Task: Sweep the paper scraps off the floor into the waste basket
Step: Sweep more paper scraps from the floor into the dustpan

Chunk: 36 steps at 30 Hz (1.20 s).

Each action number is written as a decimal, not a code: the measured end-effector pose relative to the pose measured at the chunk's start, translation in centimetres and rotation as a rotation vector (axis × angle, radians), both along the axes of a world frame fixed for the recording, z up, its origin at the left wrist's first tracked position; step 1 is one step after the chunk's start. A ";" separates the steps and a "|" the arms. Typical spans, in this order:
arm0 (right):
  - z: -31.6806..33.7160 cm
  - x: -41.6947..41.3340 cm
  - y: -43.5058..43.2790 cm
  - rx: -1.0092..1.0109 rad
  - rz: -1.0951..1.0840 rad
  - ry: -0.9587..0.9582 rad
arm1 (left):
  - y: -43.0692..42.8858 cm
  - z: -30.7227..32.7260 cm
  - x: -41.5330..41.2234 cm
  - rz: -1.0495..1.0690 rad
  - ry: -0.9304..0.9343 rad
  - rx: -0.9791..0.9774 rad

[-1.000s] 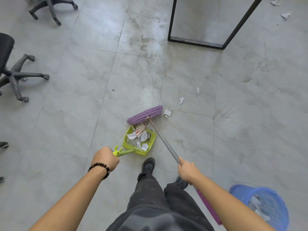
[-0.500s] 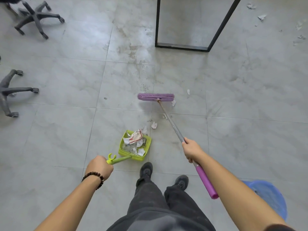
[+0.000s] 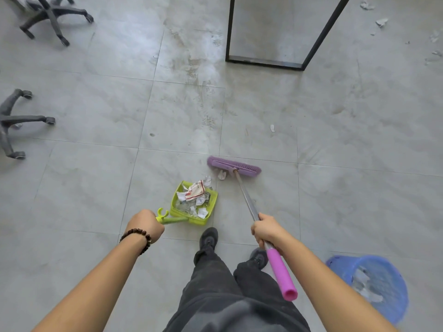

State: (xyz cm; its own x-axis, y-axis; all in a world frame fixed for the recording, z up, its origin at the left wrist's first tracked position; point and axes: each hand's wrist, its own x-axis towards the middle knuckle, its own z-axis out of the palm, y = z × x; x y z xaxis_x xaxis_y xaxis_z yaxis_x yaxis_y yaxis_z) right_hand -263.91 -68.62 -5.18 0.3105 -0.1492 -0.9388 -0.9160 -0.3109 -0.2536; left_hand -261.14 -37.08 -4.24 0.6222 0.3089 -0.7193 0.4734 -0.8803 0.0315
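The blue waste basket (image 3: 374,283) stood by the right foot, the right hand (image 3: 266,230) was closed around the broom (image 3: 242,188), the left hand (image 3: 146,226) around the dustpan (image 3: 194,202), and the paper scraps (image 3: 221,174), probably light and easily blown, lay just beside its bristles.
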 end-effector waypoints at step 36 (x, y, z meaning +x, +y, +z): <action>2.8 -3.6 2.1 -0.010 0.319 0.125 | -2.6 0.8 0.6 -0.136 0.042 -0.020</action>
